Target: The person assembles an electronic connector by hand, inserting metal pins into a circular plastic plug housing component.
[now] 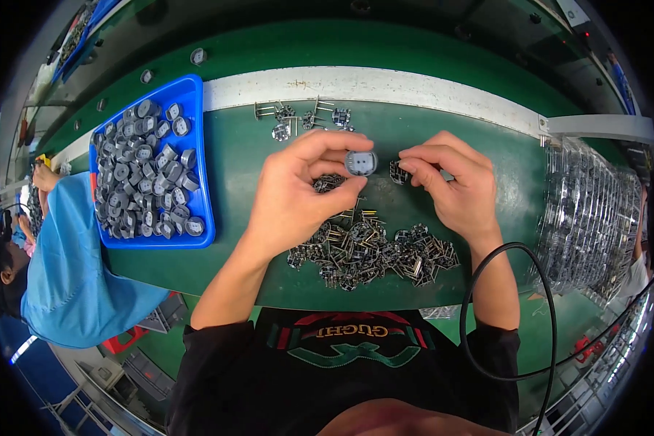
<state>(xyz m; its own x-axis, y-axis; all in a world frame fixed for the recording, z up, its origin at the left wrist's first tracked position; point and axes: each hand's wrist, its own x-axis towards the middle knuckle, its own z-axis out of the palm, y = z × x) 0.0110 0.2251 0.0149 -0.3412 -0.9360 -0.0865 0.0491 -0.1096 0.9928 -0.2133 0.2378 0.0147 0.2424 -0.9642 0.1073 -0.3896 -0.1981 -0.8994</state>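
Mid-frame, left hand (pixel 298 192) pinches a round grey cap (pixel 360 162) w/ fingertips while right hand (pixel 454 185) grips a small dark pronged insert (pixel 400 171) just beside it, looks like the mating step, next needs prongs lined up w/ the cap's holes, above the loose parts pile (pixel 374 254).

We see a round grey plastic cap (pixel 360 162), matt, beside a dark part with shiny metal pins (pixel 400 171). Near us lies a glinting metal-pronged heap (pixel 370 251) on smooth matt green matting (pixel 240 167); the left blue tray (pixel 196 94) looks glossy plastic.
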